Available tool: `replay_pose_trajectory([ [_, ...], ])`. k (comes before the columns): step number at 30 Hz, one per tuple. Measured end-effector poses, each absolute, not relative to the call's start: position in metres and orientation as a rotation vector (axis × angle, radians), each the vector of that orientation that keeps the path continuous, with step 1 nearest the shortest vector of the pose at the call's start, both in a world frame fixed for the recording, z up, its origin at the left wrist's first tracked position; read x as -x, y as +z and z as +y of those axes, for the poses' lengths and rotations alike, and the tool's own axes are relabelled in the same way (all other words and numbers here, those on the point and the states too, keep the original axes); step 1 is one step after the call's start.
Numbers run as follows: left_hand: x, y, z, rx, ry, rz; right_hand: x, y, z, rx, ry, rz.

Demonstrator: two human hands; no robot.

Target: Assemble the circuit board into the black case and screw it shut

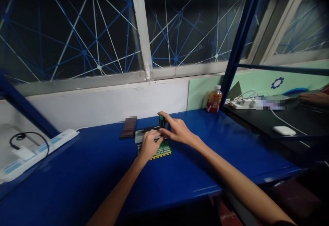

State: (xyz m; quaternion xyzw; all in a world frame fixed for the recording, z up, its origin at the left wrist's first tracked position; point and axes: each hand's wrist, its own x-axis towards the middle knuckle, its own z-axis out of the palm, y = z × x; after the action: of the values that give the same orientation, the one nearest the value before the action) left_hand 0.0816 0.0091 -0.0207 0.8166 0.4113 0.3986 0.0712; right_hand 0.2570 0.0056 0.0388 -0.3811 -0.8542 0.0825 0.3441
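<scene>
My right hand (pixel 180 130) has its index finger curled over the top of a short green and black cylinder (pixel 161 120), with the thumb below it. The cylinder looks like a tool handle, but its lower end is hidden. My left hand (pixel 149 144) is beside it, fingertips pinched together close to my right thumb; what they hold is too small to see. Under the hands lies a green tray (pixel 166 150) with rows of small pale pieces and a yellow toothed front edge. Behind it is a grey, dark-edged case or lid (pixel 139 136), partly covered by my left hand.
A dark flat phone-like object (pixel 129 127) lies left of the case. At far left is a white power strip (pixel 38 155) with a black cable. A drink bottle (pixel 214 100) stands at the back right. On the black neighbouring table (pixel 259 123), another person's hand (pixel 315 98) shows.
</scene>
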Motion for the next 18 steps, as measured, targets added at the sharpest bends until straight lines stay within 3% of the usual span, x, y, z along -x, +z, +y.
replay_pose_trajectory([
  [18,-0.079,-0.022,0.007,-2.411,1.226,1.067,-0.276,0.039,0.02,0.984,0.322,-1.847],
])
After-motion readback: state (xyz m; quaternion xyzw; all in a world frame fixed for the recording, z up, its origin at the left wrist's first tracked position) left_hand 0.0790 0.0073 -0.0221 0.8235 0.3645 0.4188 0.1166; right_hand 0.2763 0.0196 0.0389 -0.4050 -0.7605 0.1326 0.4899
